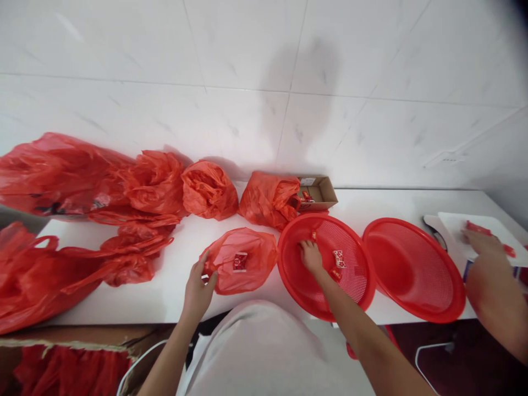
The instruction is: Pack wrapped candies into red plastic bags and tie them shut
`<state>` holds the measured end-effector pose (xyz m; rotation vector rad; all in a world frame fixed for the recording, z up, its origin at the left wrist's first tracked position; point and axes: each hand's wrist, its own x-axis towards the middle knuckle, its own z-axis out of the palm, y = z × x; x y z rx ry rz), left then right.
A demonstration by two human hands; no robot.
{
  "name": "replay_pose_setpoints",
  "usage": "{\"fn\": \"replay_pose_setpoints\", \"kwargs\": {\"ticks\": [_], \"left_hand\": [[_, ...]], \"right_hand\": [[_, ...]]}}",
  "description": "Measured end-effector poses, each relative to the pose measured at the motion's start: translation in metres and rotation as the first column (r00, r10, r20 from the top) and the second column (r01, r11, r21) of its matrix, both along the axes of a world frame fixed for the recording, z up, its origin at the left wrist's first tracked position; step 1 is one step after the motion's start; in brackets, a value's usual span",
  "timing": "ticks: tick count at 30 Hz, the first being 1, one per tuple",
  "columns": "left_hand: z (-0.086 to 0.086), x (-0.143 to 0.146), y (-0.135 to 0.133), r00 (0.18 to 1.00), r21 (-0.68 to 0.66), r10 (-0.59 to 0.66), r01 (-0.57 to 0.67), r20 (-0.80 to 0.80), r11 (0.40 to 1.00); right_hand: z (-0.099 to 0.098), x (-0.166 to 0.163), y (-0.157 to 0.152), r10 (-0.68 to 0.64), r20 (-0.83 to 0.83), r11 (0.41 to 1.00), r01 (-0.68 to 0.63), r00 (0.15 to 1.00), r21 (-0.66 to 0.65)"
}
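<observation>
Hands (pixel 198 289) on bag (pixel 241 261) (mouth leftward)

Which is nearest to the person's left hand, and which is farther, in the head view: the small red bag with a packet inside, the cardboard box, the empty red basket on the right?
From the left hand:
1. Small red bag, touching the hand, just to its right.
2. Cardboard box, at the back by the wall.
3. Empty red basket, far right.

Second red basket (pixel 413 269) right, cardboard box (pixel 319 192) by wall, red bags (pixel 82 181) piled left, white tray (pixel 480 234) far right.
</observation>
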<state>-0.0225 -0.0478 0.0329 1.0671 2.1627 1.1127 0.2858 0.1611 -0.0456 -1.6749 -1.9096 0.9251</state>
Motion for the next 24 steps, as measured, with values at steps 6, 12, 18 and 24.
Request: {"fn": "replay_pose_setpoints", "kwargs": {"ticks": [6, 12, 18, 24], "left_hand": [[-0.008, -0.003, 0.000, 0.999, 0.010, 0.018, -0.019, 0.039, 1.000], [0.001, 0.003, 0.007, 1.000, 0.004, -0.009, 0.008, 0.025, 1.000], [-0.001, 0.003, -0.001, 0.999, -0.023, -0.001, 0.002, 0.041, 1.000], [-0.008, -0.003, -0.003, 0.999, -0.016, -0.019, 0.020, 0.049, 1.000]], "right_hand": [[0.059, -0.055, -0.022, -0.040, -0.413, 0.999, 0.048, 0.910, 0.009], [0.070, -0.131, -0.078, 0.242, -0.465, 0.912, -0.363, 0.852, -0.192], [0.053, -0.095, -0.038, 0.154, -0.484, 0.978, -0.202, 0.861, -0.047], [0.028, -0.014, 0.030, -0.092, -0.018, 0.995, 0.092, 0.996, 0.040]]}}
